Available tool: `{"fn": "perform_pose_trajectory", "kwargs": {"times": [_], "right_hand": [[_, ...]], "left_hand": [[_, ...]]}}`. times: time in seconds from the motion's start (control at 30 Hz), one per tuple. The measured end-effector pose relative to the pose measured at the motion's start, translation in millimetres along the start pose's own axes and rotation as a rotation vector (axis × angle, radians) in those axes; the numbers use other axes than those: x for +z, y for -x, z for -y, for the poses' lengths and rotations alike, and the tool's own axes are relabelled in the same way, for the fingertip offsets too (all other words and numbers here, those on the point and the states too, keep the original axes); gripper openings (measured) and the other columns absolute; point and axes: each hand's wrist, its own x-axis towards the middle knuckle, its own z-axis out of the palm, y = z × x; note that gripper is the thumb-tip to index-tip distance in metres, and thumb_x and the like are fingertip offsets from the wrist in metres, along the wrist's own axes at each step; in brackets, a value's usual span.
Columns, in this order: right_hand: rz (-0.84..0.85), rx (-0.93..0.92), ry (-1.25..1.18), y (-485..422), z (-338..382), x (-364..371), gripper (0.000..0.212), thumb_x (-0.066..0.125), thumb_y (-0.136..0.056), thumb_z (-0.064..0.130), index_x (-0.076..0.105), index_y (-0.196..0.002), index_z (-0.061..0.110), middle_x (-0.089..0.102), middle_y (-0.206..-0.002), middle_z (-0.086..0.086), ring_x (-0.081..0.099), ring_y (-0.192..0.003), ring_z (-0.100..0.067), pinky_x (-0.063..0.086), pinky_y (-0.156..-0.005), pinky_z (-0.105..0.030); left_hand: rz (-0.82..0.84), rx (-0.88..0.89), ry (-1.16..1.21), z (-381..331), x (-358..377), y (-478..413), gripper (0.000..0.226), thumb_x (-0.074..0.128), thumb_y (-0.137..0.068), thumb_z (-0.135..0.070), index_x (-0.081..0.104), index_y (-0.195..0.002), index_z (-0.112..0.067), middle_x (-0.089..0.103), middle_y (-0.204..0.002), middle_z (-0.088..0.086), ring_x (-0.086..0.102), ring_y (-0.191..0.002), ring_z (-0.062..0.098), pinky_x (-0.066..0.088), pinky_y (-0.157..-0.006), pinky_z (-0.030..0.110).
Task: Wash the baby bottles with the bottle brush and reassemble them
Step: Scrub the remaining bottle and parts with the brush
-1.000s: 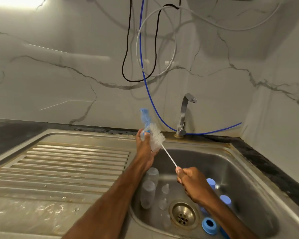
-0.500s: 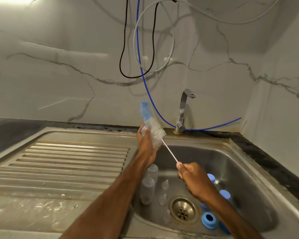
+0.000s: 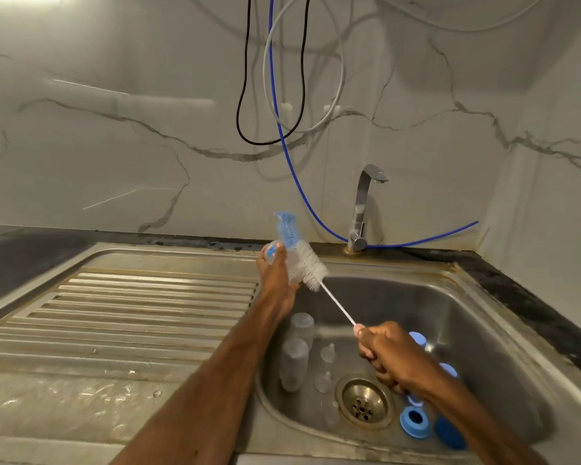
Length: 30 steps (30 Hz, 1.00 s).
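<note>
- Plastic bottle (image 3: 271, 255), clear, is held in the left hand (image 3: 277, 280); the fingers curl round its body and it is raised over the sink's back-left corner, tilted.
- The brush (image 3: 307, 266) lies against or inside the bottle's clear wall, I cannot tell which. Its blue sponge tip points up and left and its white bristles flare out below the hand.
- A thin white stem runs down and right from the bristles to the right hand (image 3: 389, 357), which is closed in a fist round the handle end, above the basin.
- The bottle has a small blue and red mark near the fingertips, too blurred to read.
- The steel sink (image 3: 483, 347) holds the rest:
  - two spare bottles (image 3: 294, 362), clear and capless, standing one behind the other at the left wall
  - two clear teats (image 3: 327, 352) just right of them, near the drain (image 3: 364, 402)
  - a blue ring (image 3: 415, 422) with an open centre at the front, with a darker blue cap (image 3: 450, 431) just beside it
  - two pale blue caps (image 3: 418, 338) partly hidden behind the right hand.
- A ribbed drainboard (image 3: 131, 313), wet at the near edge, lies left of the basin.
- A chrome tap (image 3: 363, 209) stands at the back rim and a blue hose (image 3: 292, 162) hangs down the marble wall (image 3: 114, 146) behind it.
</note>
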Motion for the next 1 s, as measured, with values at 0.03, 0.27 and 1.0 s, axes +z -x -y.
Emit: {"fn": "perform_pose_trajectory", "kwargs": {"times": [0.03,0.27,1.0], "right_hand": [[-0.033,-0.004,-0.020,-4.3,2.8,-0.5,0.048,0.042,-0.107,0.038,0.045,-0.064,0.016,0.030,-0.049,0.000,0.022,-0.037,-0.011,0.017,-0.038,-0.019],[0.017,0.044,-0.056,1.0,5.4,-3.7,0.049,0.041,-0.107,0.037,0.042,-0.063,0.016,0.029,-0.049,0.001,0.020,-0.038,-0.010,0.017,-0.038,-0.016],[-0.030,0.043,-0.090,-1.8,10.4,-3.4,0.049,0.040,-0.108,0.038,0.043,-0.063,0.018,0.031,-0.049,0.002,0.023,-0.037,-0.010,0.018,-0.039,-0.016]], "left_hand": [[0.047,-0.019,-0.015,0.7,2.4,4.9,0.046,0.060,-0.103,-0.026,0.041,-0.145,-0.022,0.062,-0.129,0.019,0.068,-0.112,0.036,0.062,-0.083,0.052],[0.116,-0.015,-0.002,0.3,8.1,4.0,0.050,0.063,-0.100,-0.027,0.051,-0.140,0.000,0.064,-0.132,0.025,0.067,-0.111,0.036,0.061,-0.079,0.044],[0.174,-0.075,0.021,-5.0,10.6,14.1,0.036,0.039,-0.110,-0.035,0.060,-0.121,-0.008,0.068,-0.115,0.016,0.065,-0.105,0.031,0.053,-0.092,0.045]]}}
